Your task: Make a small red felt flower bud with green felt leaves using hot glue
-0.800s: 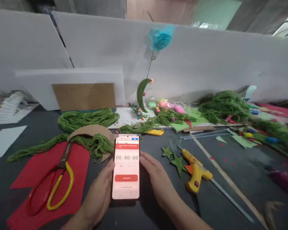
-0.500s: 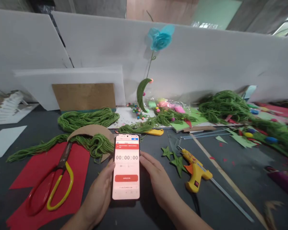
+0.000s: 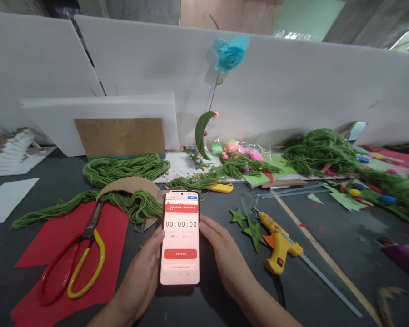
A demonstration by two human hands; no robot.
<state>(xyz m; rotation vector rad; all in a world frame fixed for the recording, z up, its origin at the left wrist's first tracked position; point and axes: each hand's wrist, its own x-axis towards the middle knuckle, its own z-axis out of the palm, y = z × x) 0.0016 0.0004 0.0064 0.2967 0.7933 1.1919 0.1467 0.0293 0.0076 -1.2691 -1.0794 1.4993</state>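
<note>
Two bare hands share the hold: the grip of the left hand (image 3: pixel 139 268) and that of the right hand (image 3: pixel 223 254) are partly closed along opposite edges of a dark-framed rectangular smartphone (image 3: pixel 180 243); fingers beneath are hidden. The smartphone lies over the near middle of the dark grey bench (image 3: pixel 313 297). It reads 00:00:00; reading and hold are unchanged, so handling is judged stationary. Red-and-yellow-handled metal scissors (image 3: pixel 89 232) on red paper (image 3: pixel 116 247) and the yellow plastic glue gun (image 3: pixel 282 246) remain unmoved.
</note>
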